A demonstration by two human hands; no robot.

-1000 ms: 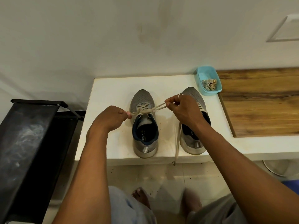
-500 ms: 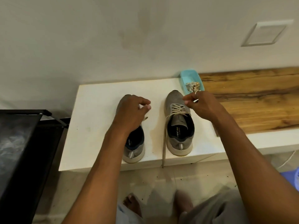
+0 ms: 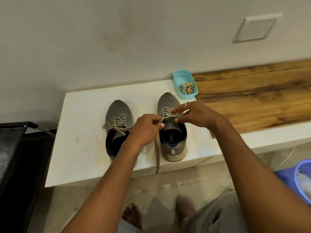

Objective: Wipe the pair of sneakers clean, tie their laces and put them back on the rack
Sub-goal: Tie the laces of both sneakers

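Note:
Two grey sneakers stand side by side, toes to the wall, on a white bench (image 3: 80,145). The left sneaker (image 3: 118,115) has its laces tied in a bow. The right sneaker (image 3: 170,105) has loose laces; one lace end (image 3: 157,157) hangs over the bench's front edge. My left hand (image 3: 145,127) pinches a lace of the right sneaker at its tongue. My right hand (image 3: 195,115), with a ring on one finger, pinches the other lace just above it.
A light blue tub (image 3: 180,78) with a crumpled cloth sits against the wall behind the right sneaker. A wooden top (image 3: 252,98) adjoins the bench on the right. A black rack (image 3: 20,165) stands at the left, a purple basin (image 3: 301,179) at the right. My bare feet are below.
Both hands left the left sneaker, whose laces now sit tied, and moved right to the right sneaker's laces. The camera view shifted.

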